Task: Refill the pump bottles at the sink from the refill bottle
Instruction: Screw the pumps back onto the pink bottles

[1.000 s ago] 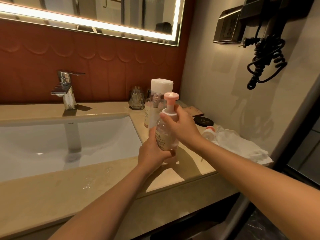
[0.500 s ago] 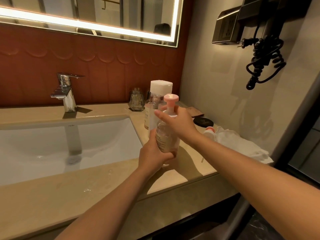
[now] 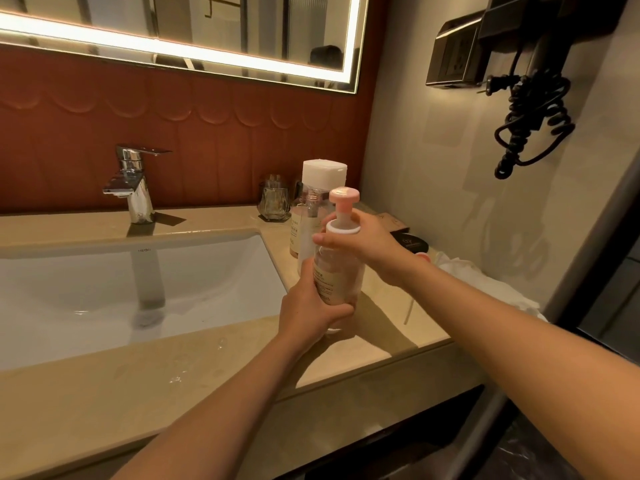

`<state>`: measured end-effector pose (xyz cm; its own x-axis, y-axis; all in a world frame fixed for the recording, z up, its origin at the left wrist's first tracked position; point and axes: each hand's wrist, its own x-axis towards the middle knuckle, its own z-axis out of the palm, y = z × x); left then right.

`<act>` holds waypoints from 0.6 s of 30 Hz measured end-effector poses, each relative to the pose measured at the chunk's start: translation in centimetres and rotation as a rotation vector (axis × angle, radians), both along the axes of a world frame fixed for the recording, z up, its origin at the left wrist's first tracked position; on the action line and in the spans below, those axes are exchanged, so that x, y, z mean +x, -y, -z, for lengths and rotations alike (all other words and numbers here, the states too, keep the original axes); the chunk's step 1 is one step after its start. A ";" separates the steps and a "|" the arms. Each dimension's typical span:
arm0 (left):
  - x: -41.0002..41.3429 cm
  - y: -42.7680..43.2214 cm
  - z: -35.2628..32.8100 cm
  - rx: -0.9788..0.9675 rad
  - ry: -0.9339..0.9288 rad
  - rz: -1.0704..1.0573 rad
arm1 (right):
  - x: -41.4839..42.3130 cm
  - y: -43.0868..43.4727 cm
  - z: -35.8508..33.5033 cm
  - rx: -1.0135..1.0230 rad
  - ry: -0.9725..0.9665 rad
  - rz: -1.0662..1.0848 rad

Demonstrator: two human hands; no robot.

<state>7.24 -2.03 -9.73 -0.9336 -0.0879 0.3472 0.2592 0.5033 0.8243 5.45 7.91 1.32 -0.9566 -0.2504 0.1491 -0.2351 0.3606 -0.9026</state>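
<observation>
Water drops (image 3: 176, 377) sit on the counter (image 3: 242, 358) near its front edge, so expect a slick surface. Your left hand (image 3: 311, 306) wraps the lower body of the pump bottle (image 3: 337, 271), fingers curled tight round it. The bottle is upright at the counter's right part, just beside the sink (image 3: 138, 289). Can't tell if its base touches the counter.

Your right hand (image 3: 367, 244) grips the white collar (image 3: 343, 227) under the pink pump head (image 3: 343, 196), thumb and fingers curled round it. Looks like a twist of the collar; direction can't be told.

Risks:
- A wet palm slips on the bottle, which then spins with the collar or tips toward the sink.
- A skewed collar cross-threads and leaks later.
- If the pump comes out, its tube likely drips on the counter.

The white-capped bottle (image 3: 323, 174), probably the refill, and a clear pump bottle (image 3: 313, 206) stand just behind your right hand, so a wide wrist turn could knock them. The glass tumbler (image 3: 274, 202) is near too. The faucet (image 3: 133, 183) is well apart.
</observation>
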 end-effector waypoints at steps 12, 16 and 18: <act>0.1 -0.1 -0.1 0.011 0.007 0.013 | -0.1 1.0 0.8 -0.029 -0.124 0.143; 0.2 -0.1 -0.2 0.011 0.013 0.019 | -0.2 0.1 -0.2 0.046 -0.035 0.000; 0.1 -0.2 -0.2 -0.002 0.014 0.009 | -0.2 0.7 0.2 0.025 -0.054 0.093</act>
<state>7.36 -1.86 -9.56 -0.9391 -0.0791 0.3345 0.2522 0.5028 0.8268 5.28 7.19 1.09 -0.9665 -0.1651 0.1963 -0.2480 0.4054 -0.8799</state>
